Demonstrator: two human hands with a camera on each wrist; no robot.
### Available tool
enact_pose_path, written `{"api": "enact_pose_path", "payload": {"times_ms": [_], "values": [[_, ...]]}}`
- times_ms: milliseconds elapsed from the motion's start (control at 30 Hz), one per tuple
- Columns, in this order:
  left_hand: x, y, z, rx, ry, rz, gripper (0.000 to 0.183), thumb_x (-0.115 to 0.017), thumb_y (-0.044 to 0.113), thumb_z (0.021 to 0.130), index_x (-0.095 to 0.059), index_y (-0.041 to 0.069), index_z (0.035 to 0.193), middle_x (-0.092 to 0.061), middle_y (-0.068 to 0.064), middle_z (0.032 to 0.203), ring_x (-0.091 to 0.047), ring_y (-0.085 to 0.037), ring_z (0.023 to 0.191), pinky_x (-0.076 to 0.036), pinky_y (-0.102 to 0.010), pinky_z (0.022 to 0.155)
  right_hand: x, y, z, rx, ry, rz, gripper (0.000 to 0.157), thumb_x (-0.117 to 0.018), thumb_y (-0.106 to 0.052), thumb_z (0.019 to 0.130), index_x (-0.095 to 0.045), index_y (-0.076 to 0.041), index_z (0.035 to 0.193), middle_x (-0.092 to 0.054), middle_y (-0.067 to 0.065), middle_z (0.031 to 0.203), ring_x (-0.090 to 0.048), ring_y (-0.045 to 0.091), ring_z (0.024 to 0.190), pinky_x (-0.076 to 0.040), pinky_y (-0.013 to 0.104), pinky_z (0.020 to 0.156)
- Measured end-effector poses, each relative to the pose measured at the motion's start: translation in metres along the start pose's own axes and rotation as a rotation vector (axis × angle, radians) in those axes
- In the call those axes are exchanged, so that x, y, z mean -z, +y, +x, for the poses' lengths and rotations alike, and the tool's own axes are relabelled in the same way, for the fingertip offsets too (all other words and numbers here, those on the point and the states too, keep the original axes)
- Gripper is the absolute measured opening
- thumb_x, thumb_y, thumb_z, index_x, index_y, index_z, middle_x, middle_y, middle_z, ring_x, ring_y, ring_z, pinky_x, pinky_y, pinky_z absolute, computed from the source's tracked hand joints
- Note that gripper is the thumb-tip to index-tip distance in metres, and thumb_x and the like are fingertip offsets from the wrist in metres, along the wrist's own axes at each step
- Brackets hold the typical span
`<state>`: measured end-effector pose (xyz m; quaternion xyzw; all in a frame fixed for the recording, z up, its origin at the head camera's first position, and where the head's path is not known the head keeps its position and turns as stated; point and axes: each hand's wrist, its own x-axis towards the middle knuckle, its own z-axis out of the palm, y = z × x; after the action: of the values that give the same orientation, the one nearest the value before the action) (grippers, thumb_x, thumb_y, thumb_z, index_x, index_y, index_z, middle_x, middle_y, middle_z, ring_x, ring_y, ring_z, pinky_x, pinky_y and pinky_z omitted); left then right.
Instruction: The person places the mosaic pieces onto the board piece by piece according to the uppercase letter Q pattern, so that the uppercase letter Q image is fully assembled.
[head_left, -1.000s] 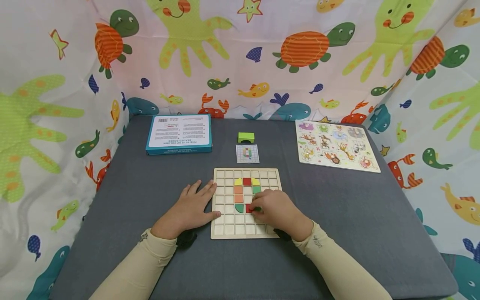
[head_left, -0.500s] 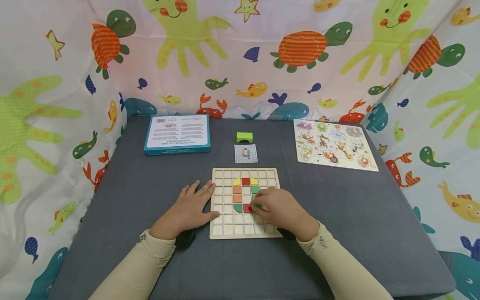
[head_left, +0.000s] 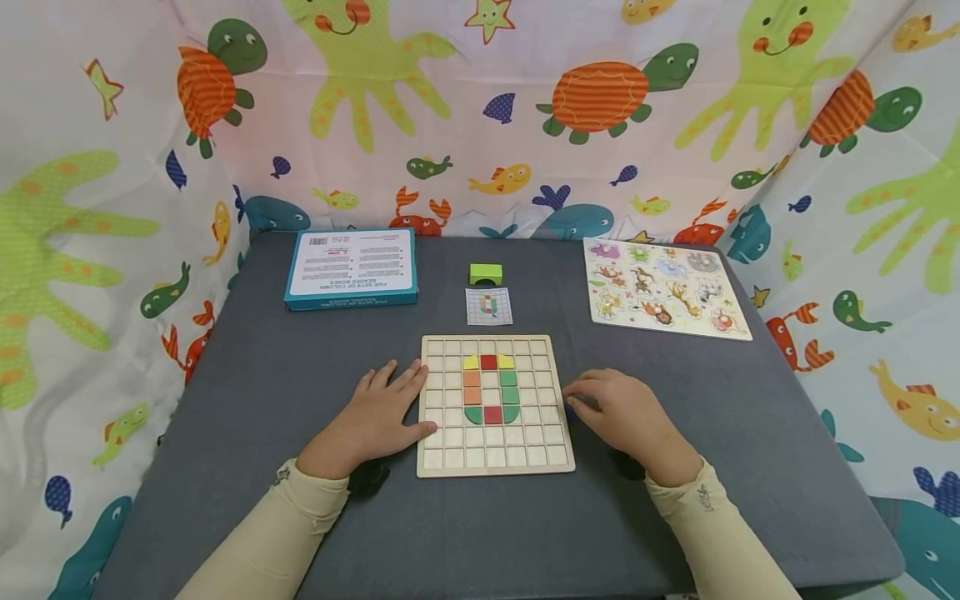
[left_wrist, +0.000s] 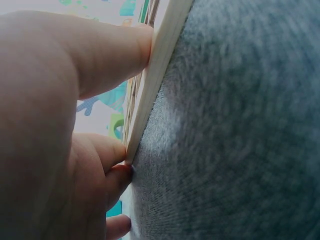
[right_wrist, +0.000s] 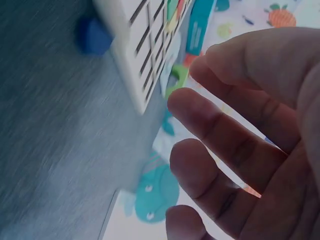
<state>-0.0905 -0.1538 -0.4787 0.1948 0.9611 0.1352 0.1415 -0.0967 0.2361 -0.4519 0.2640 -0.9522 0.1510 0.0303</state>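
A wooden grid board (head_left: 442, 437) lies on the grey table. Coloured tiles form a ring in its cells: a red tile (head_left: 489, 362) between two yellow ones on top, orange down the left, green down the right, a red tile (head_left: 492, 415) between rounded green corners below. My left hand (head_left: 371, 425) rests with fingers and thumb extended against the board's left edge. Just off the right edge is my right hand (head_left: 630, 417), its fingers loosely bent with nothing between them. A small blue piece (right_wrist: 93, 36) lies on the table beside the board, mostly hidden by the right fingers in the head view.
Behind the board lie a small pattern card (head_left: 489, 307) and a green arch block (head_left: 486, 273). A teal box (head_left: 351, 269) stands at back left, an animal puzzle board (head_left: 666, 288) at back right. A sea-animal curtain (head_left: 450, 83) surrounds the table.
My right hand has let go of the green corner tile, now in its cell at the ring's bottom right, and moved right, off the board. The left hand keeps its place.
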Motion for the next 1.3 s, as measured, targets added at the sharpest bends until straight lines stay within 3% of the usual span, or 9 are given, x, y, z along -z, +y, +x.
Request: {"api": "enact_pose_path", "payload": {"times_ms": [267,433,533,700,867,933,1133,1300], "values": [[0.000,-0.002,0.001,0.000,-0.002,0.003,0.096,-0.064,0.061,0.101,-0.023,0.011,0.172,-0.019,-0.008,0.177,-0.014,-0.045,0.160,-0.010,-0.068,0.125,-0.002,0.016,-0.021,-0.097,-0.041,-0.002,0.018,-0.081,-0.019,0.097,-0.084,-0.015,0.115,-0.076,0.004,0.115,-0.072,0.030,0.107,-0.059,0.054,0.089],[0.000,-0.005,0.000,0.006,-0.005,0.003,0.097,-0.063,0.062,0.101,-0.022,0.011,0.172,-0.018,-0.008,0.177,-0.013,-0.045,0.160,-0.009,-0.068,0.125,-0.013,0.017,-0.024,-0.096,-0.084,-0.014,0.035,-0.085,-0.023,0.094,-0.080,-0.016,0.128,-0.074,0.004,0.118,-0.072,0.028,0.107,-0.059,0.054,0.090],[0.000,-0.006,0.000,0.012,-0.003,0.001,0.097,-0.064,0.063,0.101,-0.022,0.011,0.172,-0.018,-0.008,0.177,-0.013,-0.046,0.160,-0.009,-0.068,0.125,-0.019,0.015,-0.018,-0.075,-0.101,-0.018,0.036,-0.084,-0.025,0.095,-0.080,-0.015,0.129,-0.074,0.004,0.116,-0.072,0.026,0.104,-0.059,0.052,0.088],[0.000,-0.006,0.002,0.005,-0.002,-0.001,0.098,-0.063,0.064,0.101,-0.021,0.011,0.172,-0.018,-0.008,0.177,-0.013,-0.046,0.160,-0.009,-0.069,0.125,-0.022,0.012,-0.006,-0.055,-0.092,-0.053,0.025,-0.085,-0.026,0.092,-0.084,-0.014,0.114,-0.074,0.000,0.103,-0.072,0.022,0.092,-0.061,0.047,0.078],[-0.001,-0.006,0.002,-0.010,0.004,0.003,0.097,-0.063,0.063,0.101,-0.022,0.010,0.172,-0.019,-0.010,0.176,-0.014,-0.046,0.160,-0.010,-0.069,0.124,-0.018,0.006,-0.002,-0.059,-0.017,-0.123,0.015,-0.085,-0.030,0.084,-0.083,-0.018,0.092,-0.069,-0.005,0.086,-0.065,0.017,0.075,-0.056,0.041,0.063],[0.000,-0.006,0.002,-0.009,0.006,0.006,0.097,-0.063,0.063,0.101,-0.022,0.011,0.172,-0.019,-0.009,0.177,-0.013,-0.046,0.160,-0.010,-0.068,0.125,-0.016,-0.001,0.001,-0.021,0.007,-0.110,0.013,-0.084,-0.030,0.083,-0.082,-0.019,0.089,-0.067,-0.007,0.083,-0.062,0.015,0.070,-0.054,0.038,0.058],[0.000,-0.005,0.000,-0.003,-0.001,0.001,0.097,-0.063,0.063,0.101,-0.022,0.011,0.172,-0.018,-0.008,0.177,-0.013,-0.046,0.160,-0.009,-0.069,0.125,-0.025,-0.036,0.009,0.171,0.017,-0.069,0.013,-0.081,-0.027,0.081,-0.083,-0.020,0.091,-0.071,-0.008,0.088,-0.064,0.012,0.076,-0.056,0.034,0.064],[-0.002,-0.004,0.001,-0.012,-0.013,-0.003,0.097,-0.062,0.063,0.102,-0.021,0.011,0.172,-0.017,-0.009,0.177,-0.012,-0.047,0.160,-0.009,-0.069,0.124,-0.034,-0.052,0.015,0.204,-0.006,-0.086,0.013,-0.077,-0.019,0.078,-0.083,-0.021,0.090,-0.069,-0.010,0.082,-0.054,0.007,0.069,-0.049,0.028,0.059]]}}
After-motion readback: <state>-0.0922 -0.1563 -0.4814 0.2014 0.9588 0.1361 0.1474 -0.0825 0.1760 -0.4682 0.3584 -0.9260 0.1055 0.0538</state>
